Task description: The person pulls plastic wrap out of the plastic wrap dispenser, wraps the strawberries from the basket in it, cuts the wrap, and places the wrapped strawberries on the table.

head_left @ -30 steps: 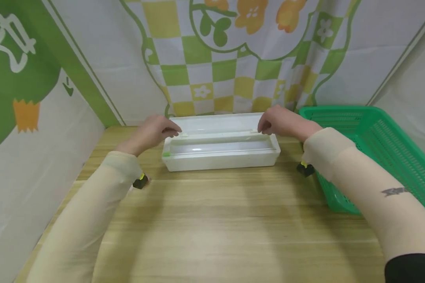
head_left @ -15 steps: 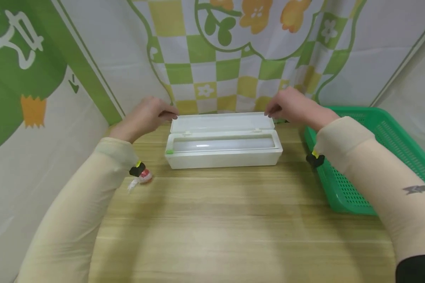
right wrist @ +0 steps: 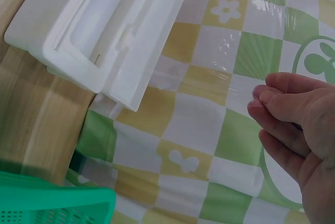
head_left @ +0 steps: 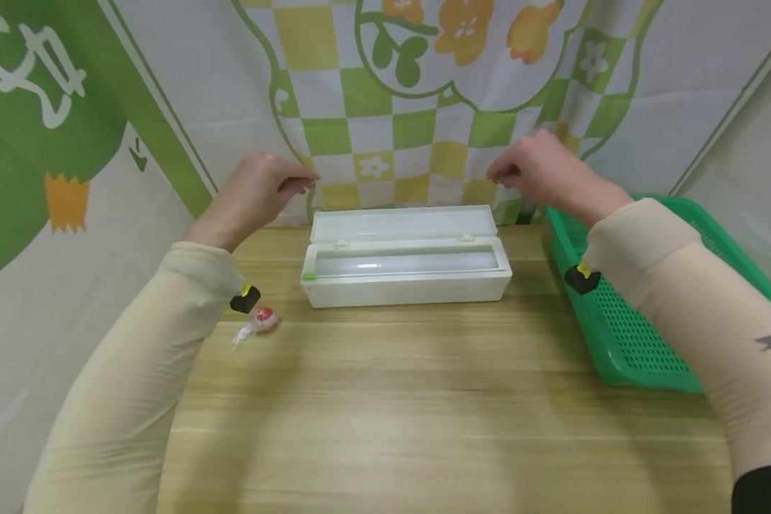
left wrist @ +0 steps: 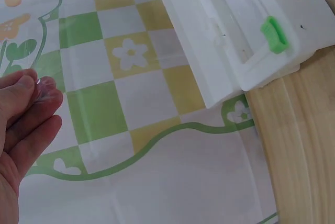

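A white cling film dispenser box [head_left: 405, 291] stands at the back of the table, its lid [head_left: 403, 224] tipped back and a pale roll [head_left: 411, 263] inside. Above and behind its left end, my left hand [head_left: 257, 193] pinches a corner of cling film [left wrist: 46, 89] between thumb and fingers. My right hand [head_left: 546, 171] pinches the film's other corner, above the right end. Glints show the clear cling film [right wrist: 220, 56] stretching between box and hand in the right wrist view. A green slider [left wrist: 274, 35] sits at the box's left corner.
Right of the box stands a green perforated basket [head_left: 607, 343], partly under my right forearm. A small red round thing in a clear twisted wrapper [head_left: 265, 319] lies near my left wrist. A checkered cloth [head_left: 373, 135] hangs behind the wooden table [head_left: 411, 414].
Both hands have risen and moved back, from inside the box past its lid, spreading slightly apart. The lid stays tipped back. The red wrapped thing has come out from behind the left wrist.
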